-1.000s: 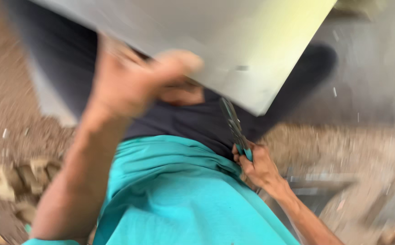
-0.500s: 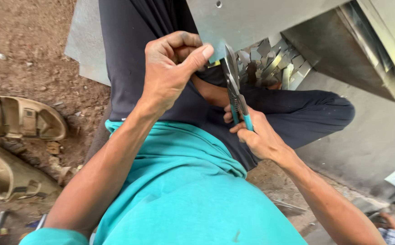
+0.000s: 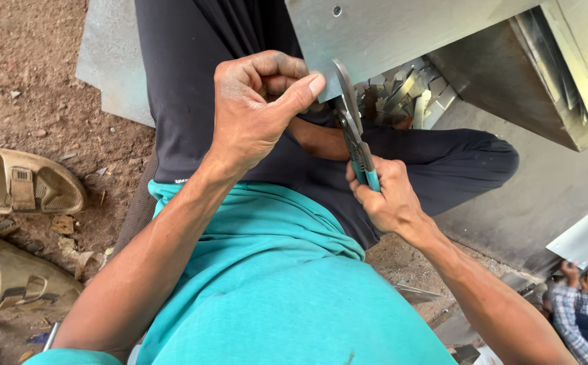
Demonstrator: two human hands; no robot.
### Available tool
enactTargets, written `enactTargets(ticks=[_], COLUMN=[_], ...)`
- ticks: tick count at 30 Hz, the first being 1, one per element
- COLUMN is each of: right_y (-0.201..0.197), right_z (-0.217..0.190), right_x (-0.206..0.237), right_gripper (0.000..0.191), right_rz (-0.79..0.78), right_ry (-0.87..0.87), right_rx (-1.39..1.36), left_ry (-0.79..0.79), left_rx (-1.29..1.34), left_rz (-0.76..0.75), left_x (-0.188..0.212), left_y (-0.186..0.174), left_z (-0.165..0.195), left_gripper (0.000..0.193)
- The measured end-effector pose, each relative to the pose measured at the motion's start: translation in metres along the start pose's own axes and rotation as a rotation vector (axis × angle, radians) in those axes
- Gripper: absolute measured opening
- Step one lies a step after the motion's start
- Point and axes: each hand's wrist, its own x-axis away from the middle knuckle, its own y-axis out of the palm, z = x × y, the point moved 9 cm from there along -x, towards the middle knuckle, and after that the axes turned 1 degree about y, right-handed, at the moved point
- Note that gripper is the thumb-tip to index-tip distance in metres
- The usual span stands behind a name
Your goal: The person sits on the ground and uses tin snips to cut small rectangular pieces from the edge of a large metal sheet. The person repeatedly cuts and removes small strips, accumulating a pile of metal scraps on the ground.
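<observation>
The right hand (image 3: 390,200) was closed around the snips (image 3: 352,128), blades at the sheet's (image 3: 402,30) lower edge. At ten o'clock, the left hand (image 3: 257,111) pinched that edge. The sheet looked thin, stiff, sharp-edged; best gripped near the cut.

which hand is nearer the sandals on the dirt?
Left. The left hand pinches the sheet metal edge, on the same side as the sandals. The right hand holds the tin snips, on the far side of the lap from them.
</observation>
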Motion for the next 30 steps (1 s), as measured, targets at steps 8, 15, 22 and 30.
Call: enactTargets(ticks=[8,15,22,30], right_y=[-0.008,-0.016,-0.026,-0.023], right_z=[-0.036,-0.045,-0.058,-0.028], right_x=[-0.003,-0.007,-0.011,-0.009], right_gripper=[0.026,0.017,0.014,0.011], right_rz=[0.045,0.057,0.117,0.139], right_ry=[-0.11,-0.076,-0.089,-0.013], right_rx=[-0.096,-0.004,0.06,0.073], left_ry=[-0.097,-0.215,-0.246,0.011], left_rx=[0.224,0.3,0.321,-0.458], left_rz=[-0.05,-0.065,-0.066,-0.112], left_x=[-0.002,0.001,0.005,-0.012], left_y=[0.005,0.009,0.017,-0.012], left_z=[-0.008,-0.018,-0.024,0.05], left_gripper=[0.017,0.016,0.017,0.02])
